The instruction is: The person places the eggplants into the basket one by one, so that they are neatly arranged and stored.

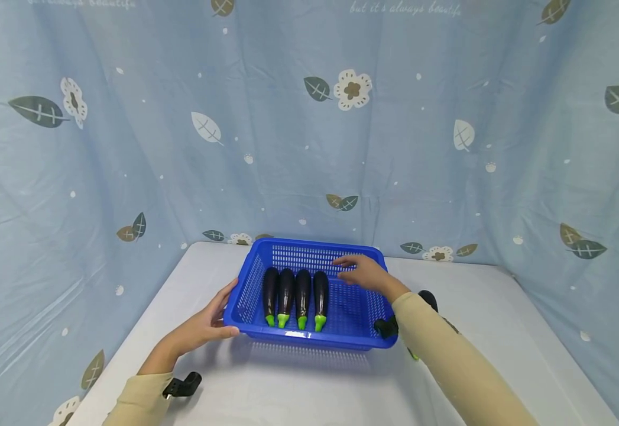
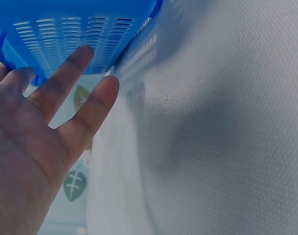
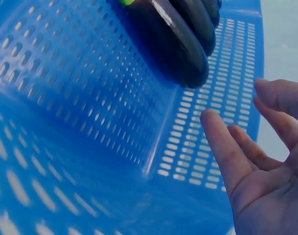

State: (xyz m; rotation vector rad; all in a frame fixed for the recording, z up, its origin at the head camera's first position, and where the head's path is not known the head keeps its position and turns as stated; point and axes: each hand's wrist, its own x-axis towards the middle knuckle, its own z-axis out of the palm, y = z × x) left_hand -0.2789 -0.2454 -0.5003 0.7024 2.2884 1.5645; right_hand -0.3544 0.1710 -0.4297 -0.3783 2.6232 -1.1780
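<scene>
A blue plastic basket with slotted walls holds several dark eggplants side by side, green stem ends toward me. My left hand is at the basket's left end, thumb near the front corner. In the left wrist view its spread, fairly straight fingers lie along the slotted outer wall. Over the right part of the basket hovers my right hand, holding nothing. The right wrist view shows this hand with parted fingers, a short way from the nearest eggplant.
Beyond the basket's right end, a dark eggplant lies on the white table, partly covered by my right forearm. A blue patterned curtain hangs behind and at both sides. Black wrist mounts sit on both wrists.
</scene>
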